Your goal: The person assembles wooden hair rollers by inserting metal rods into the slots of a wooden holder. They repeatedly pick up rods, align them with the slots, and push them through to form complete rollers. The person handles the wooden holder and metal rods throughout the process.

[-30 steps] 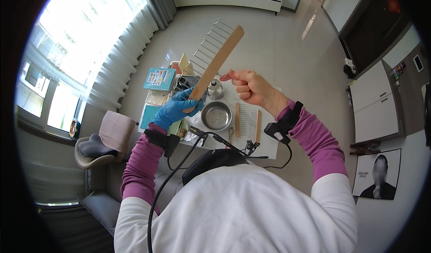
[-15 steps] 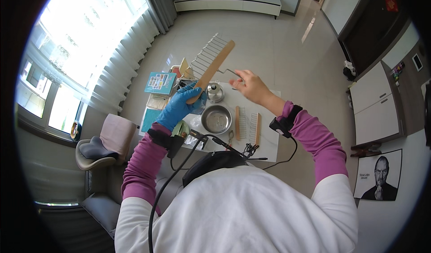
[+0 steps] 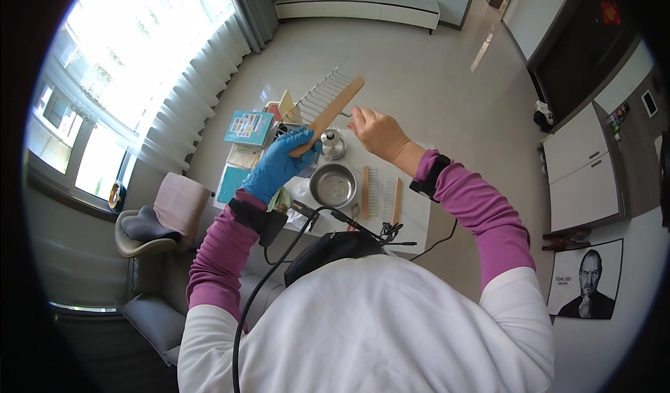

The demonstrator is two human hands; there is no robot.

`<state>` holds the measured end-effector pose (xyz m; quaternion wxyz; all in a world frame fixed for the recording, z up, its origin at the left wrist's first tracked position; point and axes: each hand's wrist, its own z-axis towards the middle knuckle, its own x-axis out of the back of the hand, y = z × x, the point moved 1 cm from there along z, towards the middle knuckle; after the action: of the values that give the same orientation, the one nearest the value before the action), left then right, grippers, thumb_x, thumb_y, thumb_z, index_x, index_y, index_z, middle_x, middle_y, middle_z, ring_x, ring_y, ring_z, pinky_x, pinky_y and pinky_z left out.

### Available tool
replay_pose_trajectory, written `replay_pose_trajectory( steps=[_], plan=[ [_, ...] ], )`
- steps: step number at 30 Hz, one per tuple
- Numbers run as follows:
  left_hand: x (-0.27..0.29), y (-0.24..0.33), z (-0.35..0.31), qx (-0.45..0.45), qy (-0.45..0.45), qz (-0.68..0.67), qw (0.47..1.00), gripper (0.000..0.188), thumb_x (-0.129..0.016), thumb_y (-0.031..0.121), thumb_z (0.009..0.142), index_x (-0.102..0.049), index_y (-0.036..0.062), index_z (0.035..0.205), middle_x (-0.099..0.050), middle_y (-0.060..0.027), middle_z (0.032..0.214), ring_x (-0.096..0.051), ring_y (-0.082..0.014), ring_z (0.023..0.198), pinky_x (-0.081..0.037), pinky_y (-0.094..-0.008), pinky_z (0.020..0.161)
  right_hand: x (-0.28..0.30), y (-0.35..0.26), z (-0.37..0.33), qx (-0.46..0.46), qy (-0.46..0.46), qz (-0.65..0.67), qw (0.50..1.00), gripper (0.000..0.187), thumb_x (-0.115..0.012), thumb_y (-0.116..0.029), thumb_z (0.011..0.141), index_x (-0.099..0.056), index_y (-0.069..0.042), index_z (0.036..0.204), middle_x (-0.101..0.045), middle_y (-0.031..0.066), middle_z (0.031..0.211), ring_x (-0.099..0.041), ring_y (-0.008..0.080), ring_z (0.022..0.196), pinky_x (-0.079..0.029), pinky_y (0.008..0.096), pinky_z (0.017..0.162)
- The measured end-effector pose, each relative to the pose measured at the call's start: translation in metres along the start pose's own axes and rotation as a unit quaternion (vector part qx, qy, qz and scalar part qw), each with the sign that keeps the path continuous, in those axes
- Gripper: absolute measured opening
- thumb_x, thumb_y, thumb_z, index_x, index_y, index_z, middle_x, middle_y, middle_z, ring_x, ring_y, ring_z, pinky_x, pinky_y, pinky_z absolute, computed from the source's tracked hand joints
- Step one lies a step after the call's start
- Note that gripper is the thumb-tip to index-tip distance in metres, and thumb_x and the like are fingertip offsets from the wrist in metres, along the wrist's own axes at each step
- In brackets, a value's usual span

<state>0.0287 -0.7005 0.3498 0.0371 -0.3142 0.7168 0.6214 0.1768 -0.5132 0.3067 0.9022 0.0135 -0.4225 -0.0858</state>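
Observation:
My left hand, in a blue glove, is closed round the lower end of a wire rack with a wooden bar. The rack is tilted up over the table, its row of thin metal prongs pointing to the far left. My bare right hand is closed beside the bar's right side, pinching a bent metal wire that runs to the bar. Most of that wire is hidden by my fingers. Below the hands stand a round metal bowl and a silver bottle with a light top.
Two more wooden-barred wire racks, a left one and a right one, lie on the white table. Books are stacked at its left. A black cable crosses before me; a chair stands left.
My right hand has drawn in toward the bar and its fingers have curled closed round the wire. The rack has dipped slightly, with my left hand still holding it.

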Motion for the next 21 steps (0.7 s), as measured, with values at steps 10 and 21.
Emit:
replay_pose_trajectory(
  steps=[10, 21],
  plan=[
    [-0.008, -0.027, -0.002, 0.031, -0.002, -0.001, 1.0, 0.027, -0.062, 0.016, 0.089, -0.056, -0.0016, 0.109, -0.062, -0.0084, 0.096, -0.064, -0.0132, 0.085, -0.054, -0.0201, 0.07, 0.01, 0.01, -0.021, 0.005, -0.058, 0.07, 0.996, 0.018, -0.053, 0.001, 0.073, -0.053, 0.005, 0.09, -0.059, 0.0124, 0.071, -0.063, 0.0255, 0.066, -0.052, 0.0336, 0.059],
    [-0.017, -0.05, -0.019, 0.033, 0.007, 0.008, 0.999, 0.034, -0.064, 0.016, 0.086, -0.054, -0.0007, 0.114, -0.061, -0.01, 0.101, -0.063, -0.016, 0.089, -0.054, -0.0266, 0.077, 0.043, 0.028, -0.028, -0.296, -0.277, 0.57, 0.715, 0.029, -0.049, -0.003, 0.088, -0.058, 0.011, 0.112, -0.068, 0.0176, 0.09, -0.069, 0.0211, 0.072, -0.056, 0.0266, 0.057]
  ],
)
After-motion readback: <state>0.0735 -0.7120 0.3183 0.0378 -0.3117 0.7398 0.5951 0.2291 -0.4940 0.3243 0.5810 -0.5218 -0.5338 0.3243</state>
